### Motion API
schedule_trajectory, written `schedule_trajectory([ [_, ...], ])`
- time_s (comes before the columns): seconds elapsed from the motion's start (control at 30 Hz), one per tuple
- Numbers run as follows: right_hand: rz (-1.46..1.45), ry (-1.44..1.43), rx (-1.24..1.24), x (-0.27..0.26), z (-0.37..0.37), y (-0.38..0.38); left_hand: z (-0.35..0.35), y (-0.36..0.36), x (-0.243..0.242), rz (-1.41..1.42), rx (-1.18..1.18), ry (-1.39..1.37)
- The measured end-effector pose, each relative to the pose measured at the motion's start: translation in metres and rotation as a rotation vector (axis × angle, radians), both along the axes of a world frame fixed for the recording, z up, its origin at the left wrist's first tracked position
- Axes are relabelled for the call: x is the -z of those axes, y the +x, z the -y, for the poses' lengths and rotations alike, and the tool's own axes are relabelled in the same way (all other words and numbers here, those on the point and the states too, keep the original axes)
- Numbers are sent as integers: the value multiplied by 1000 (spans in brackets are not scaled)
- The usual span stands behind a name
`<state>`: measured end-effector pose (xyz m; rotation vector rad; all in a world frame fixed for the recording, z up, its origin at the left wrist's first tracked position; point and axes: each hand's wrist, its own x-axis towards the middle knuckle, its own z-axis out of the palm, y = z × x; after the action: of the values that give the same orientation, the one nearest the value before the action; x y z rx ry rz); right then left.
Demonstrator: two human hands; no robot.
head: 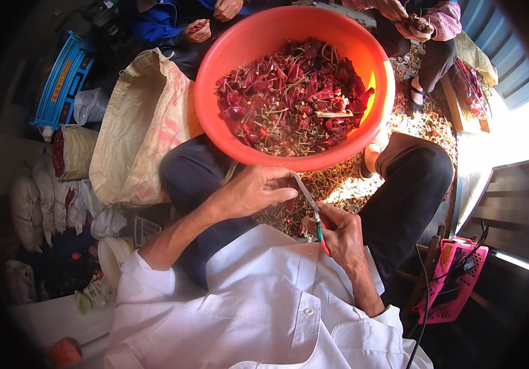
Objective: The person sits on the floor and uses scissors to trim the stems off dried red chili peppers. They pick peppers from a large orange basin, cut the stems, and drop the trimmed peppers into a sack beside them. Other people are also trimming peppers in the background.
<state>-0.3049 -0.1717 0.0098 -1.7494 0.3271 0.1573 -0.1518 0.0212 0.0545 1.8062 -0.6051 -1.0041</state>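
My right hand (340, 230) grips a pair of scissors (316, 217) with red and green handles. Their blades point up and left, with the tips at the fingertips of my left hand (253, 191). A dark red dried chili pepper (291, 200) hangs from the left fingers, partly hidden behind the thumb. Just beyond both hands, a large red plastic basin (259, 159) sits between my knees. Dried red chili peppers (273, 92) with stems are heaped in it, along with loose stem bits.
An open woven sack (130, 124) stands left of the basin. Cut stems and chili scraps (333, 203) litter the floor. Across the basin are one person's hands (197, 31) and another's hands (414, 27). A pink plastic basket (458, 281) with cables is at right; full bags (26, 207) lie at left.
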Motion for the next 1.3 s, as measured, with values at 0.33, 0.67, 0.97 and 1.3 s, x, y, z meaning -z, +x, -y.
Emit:
schedule_trajectory([
  [0.33, -246, 677, 91, -8, -6, -4, 2, -13, 12, 320, -84, -35],
  [0.67, -274, 954, 83, -4, -13, -8, 3, -25, 9, 256, -225, -119],
  [0.97, -226, 1031, 102, 0, -23, -13, 5, -43, 27, 150, -424, -206],
  [1.3, -157, 1440, 101, 6, -33, -9, 17, -64, 45, 53, -623, -297],
])
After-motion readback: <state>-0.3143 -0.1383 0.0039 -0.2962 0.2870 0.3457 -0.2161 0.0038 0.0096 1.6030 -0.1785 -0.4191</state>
